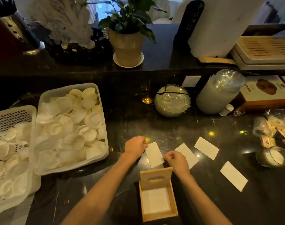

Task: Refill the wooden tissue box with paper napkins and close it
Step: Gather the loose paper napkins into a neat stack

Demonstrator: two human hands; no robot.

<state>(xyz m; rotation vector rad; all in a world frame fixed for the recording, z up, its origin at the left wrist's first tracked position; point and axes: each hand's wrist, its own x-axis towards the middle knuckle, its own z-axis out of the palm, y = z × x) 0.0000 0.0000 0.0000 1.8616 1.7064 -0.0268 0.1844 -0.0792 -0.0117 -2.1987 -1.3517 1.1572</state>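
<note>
Wooden tissue box (158,200) sits open on the dark counter (138,120), lid (155,177) hinged up at the far edge, slot facing the wearer. White napkins already lie inside; how full it is I can't tell.

Just beyond the lid: a folded napkin (154,154), held at both ends. Left hand (135,146) pinches its far-left corner, fingers curled nearly closed. Right hand (176,160) pinches the near-right end, also curled tight, and sits almost touching the lid's right corner.

Key relation: the box lies toward the wearer from the napkin, directly behind the raised lid. The napkin's long axis runs roughly away from the wearer, tilted slightly left at the far end, and the box cavity's long axis runs about the same way, so little rotation looks needed. Right hand is nearer the box. Likely move: lift over the lid, draw back, lower in. The upright lid is the snag risk.

Beyond the box to the right: three more folded napkins (206,147) spread flat on the counter, well apart from each other. Left of the box: a white tray of lids (70,127), then a perforated basket (10,143). Lid not yet closed; task looks mid-way.
</note>
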